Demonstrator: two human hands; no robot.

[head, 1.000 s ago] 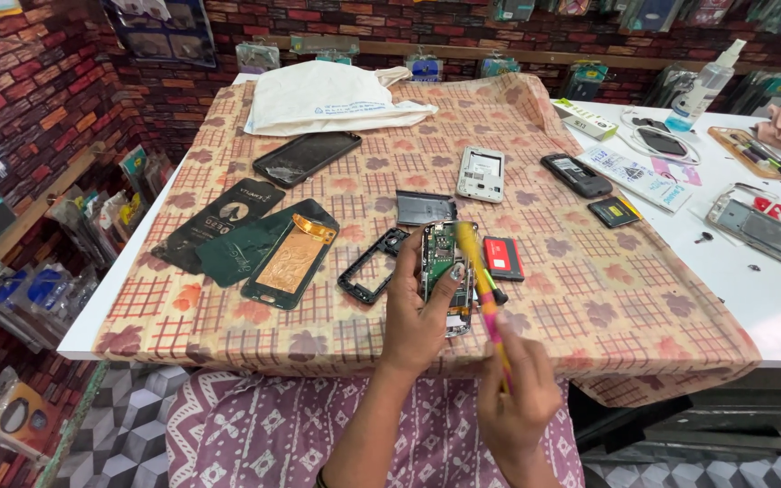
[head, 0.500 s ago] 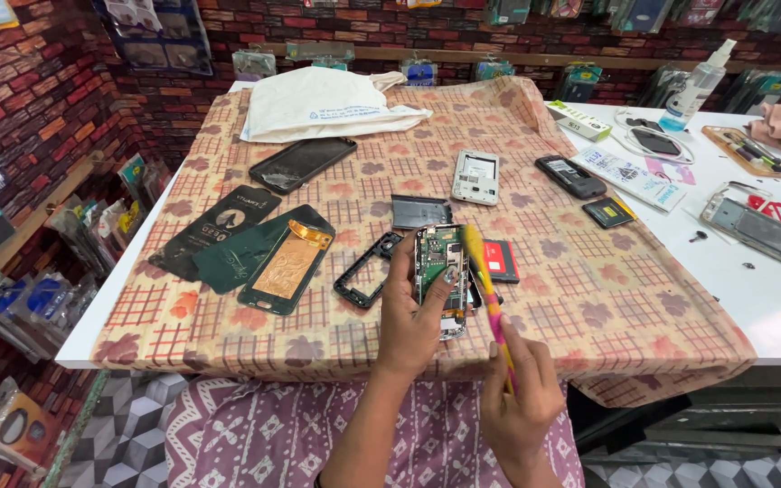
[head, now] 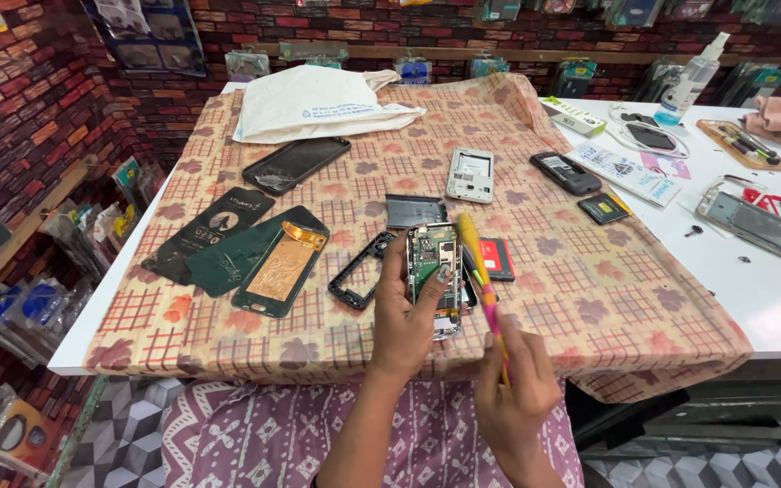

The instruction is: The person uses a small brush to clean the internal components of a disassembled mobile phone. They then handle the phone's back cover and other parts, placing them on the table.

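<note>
The left hand [head: 409, 321] grips an opened phone [head: 436, 276] by its lower half, fingers curled around its right edge. The phone has no cover, so a green circuit board with small metal parts shows inside a silver frame. It is a flat rectangle. Its long axis runs away from the person, and the top end points to the far side of the counter [head: 770, 307]. It lies on or just above the cloth [head: 589, 307] near the front edge; I cannot tell which.

The right hand [head: 512, 384] is closed around a screwdriver [head: 481, 280] with a smooth yellow and pink plastic handle. The tool is long and thin, it leans away from the person, and its far end is just beside the right edge of the phone.

The cloth is soft, with a checked pattern and leaf prints in brown and beige. Left of the phone lies an empty black phone frame [head: 359, 271], then a dark green back cover [head: 268, 262] with a copper-coloured sheet. Right of the phone is a red battery [head: 499, 258]. Farther away lie a white phone body [head: 471, 173] and a black screen with cracked glass [head: 296, 164].
</note>
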